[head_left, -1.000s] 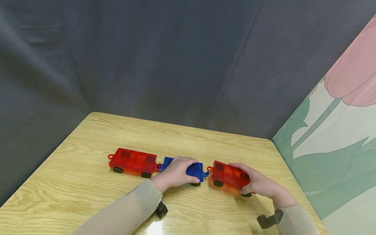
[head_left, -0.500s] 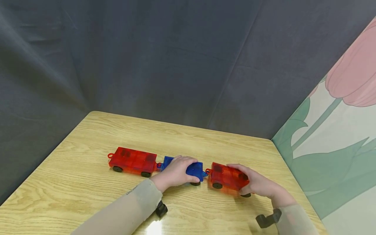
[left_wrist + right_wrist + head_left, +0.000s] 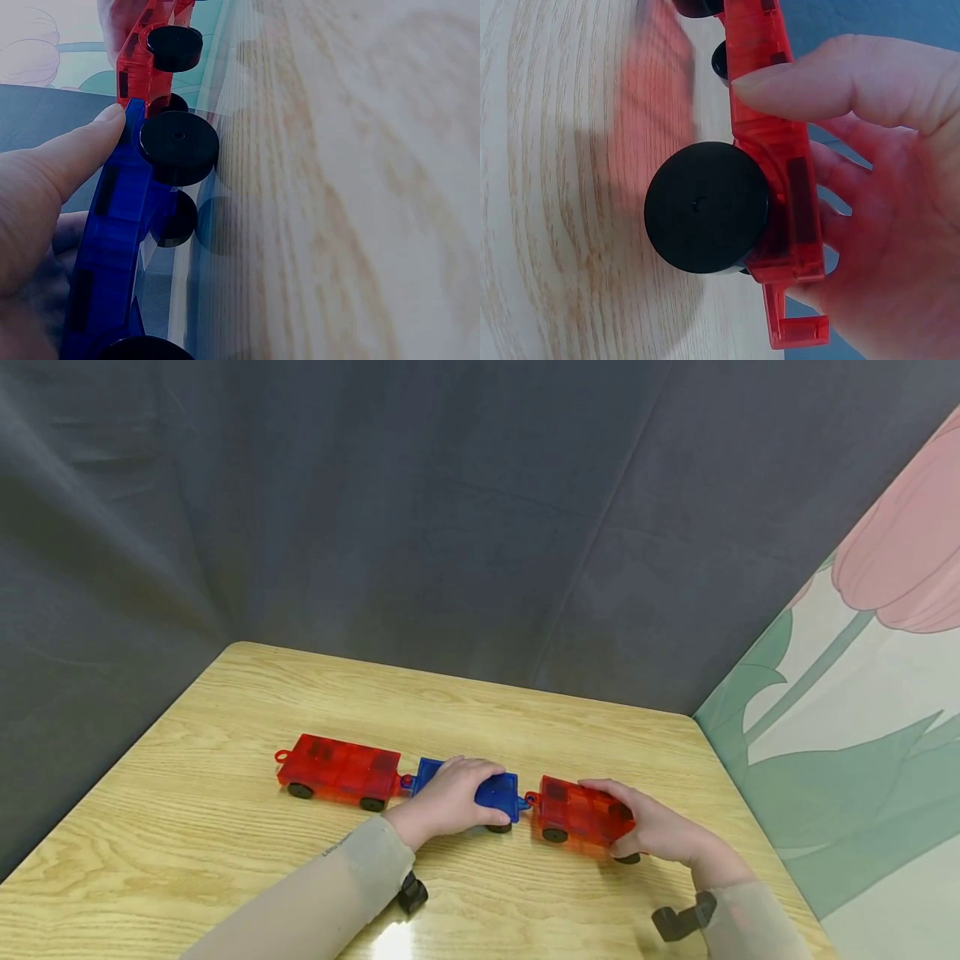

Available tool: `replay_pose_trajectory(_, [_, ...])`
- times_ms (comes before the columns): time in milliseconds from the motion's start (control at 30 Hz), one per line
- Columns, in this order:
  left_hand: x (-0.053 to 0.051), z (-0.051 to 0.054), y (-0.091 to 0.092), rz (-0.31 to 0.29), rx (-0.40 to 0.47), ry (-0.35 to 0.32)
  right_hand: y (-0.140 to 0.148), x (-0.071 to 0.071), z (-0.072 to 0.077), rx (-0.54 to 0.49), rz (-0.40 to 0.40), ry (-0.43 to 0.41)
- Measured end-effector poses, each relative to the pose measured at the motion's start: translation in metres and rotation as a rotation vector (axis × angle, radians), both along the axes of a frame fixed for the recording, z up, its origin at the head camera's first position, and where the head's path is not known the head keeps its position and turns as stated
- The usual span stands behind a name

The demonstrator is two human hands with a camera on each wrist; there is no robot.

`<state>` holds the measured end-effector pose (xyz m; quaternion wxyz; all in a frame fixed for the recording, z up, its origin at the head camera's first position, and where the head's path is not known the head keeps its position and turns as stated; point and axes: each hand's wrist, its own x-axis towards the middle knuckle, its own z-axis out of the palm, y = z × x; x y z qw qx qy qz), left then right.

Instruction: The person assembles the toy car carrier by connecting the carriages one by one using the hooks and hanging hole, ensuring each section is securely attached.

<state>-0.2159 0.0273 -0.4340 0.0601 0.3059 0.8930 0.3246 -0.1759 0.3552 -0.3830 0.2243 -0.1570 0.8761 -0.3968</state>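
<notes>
In the head view a blue toy train car (image 3: 498, 793) stands between two see-through red ones. My left hand (image 3: 456, 802) grips it across the top, thumb on the near side (image 3: 82, 150), and covers part of it. The right red toy train car (image 3: 576, 808) is in my right hand (image 3: 656, 828), thumb along one side and fingers on the other. Its ring (image 3: 532, 798) overlaps the blue car's right hook. The left red toy train car (image 3: 341, 770) stands untouched, joined to the blue car's left end. A free red hook (image 3: 802, 330) shows in the right wrist view.
The cars are on a light wood-grain table (image 3: 337, 685). A dark curtain (image 3: 420, 527) hangs behind it and to the left. At the right is a wall with a tulip picture (image 3: 847, 710). Black mounts (image 3: 411, 893) sit at both wrists.
My right hand has moved the right red car slightly left and lowered its ring from beside the blue hook onto it. The left hand keeps its hold on the blue car.
</notes>
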Motion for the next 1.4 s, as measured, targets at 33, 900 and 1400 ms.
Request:
replay_pose_trajectory(33, [-0.0001,0.0,0.0001,0.0,-0.001,0.0,0.0001,-0.0001,-0.0002,0.002,-0.001,0.0])
replay_pose_trajectory(900, [-0.0007,0.0013,0.0003,-0.001,0.004,-0.005,0.0007,-0.0045,-0.0089,-0.003,-0.027,-0.014])
replay_pose_trajectory(1400, [0.0014,0.0041,0.0002,0.007,-0.007,0.001,-0.001,-0.0055,-0.0097,0.02,-0.046,-0.014])
